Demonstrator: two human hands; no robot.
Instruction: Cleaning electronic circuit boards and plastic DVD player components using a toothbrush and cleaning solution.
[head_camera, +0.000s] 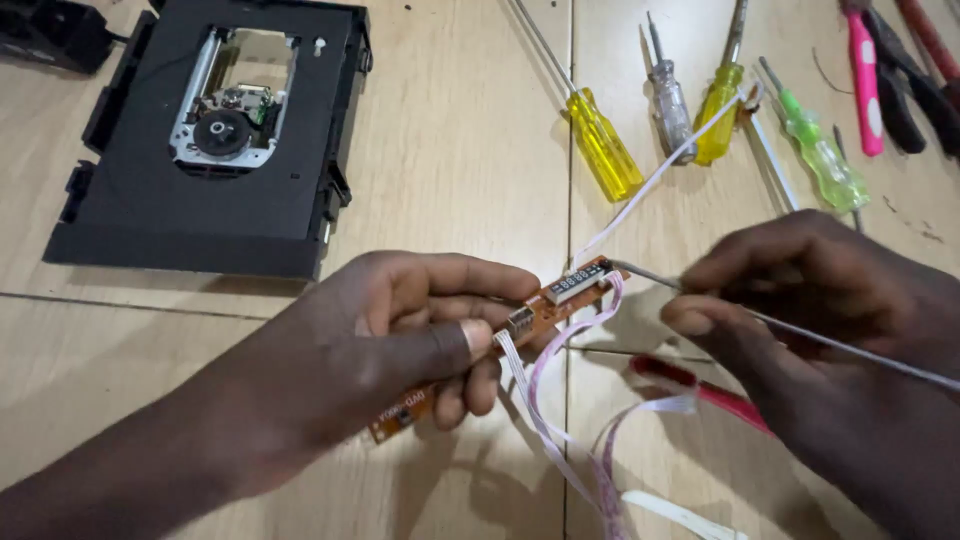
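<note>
My left hand grips a narrow orange circuit board with a small white display at its far end. White flat ribbon cables hang from the board and trail toward me. My right hand pinches a thin metal rod, whose tip touches the board's right end. A red handle lies under my right hand on the wooden table.
A black disc drive mechanism with an exposed lens unit lies at the back left. Several screwdrivers with yellow, clear and green handles lie at the back right, beside a pink tool and dark pliers.
</note>
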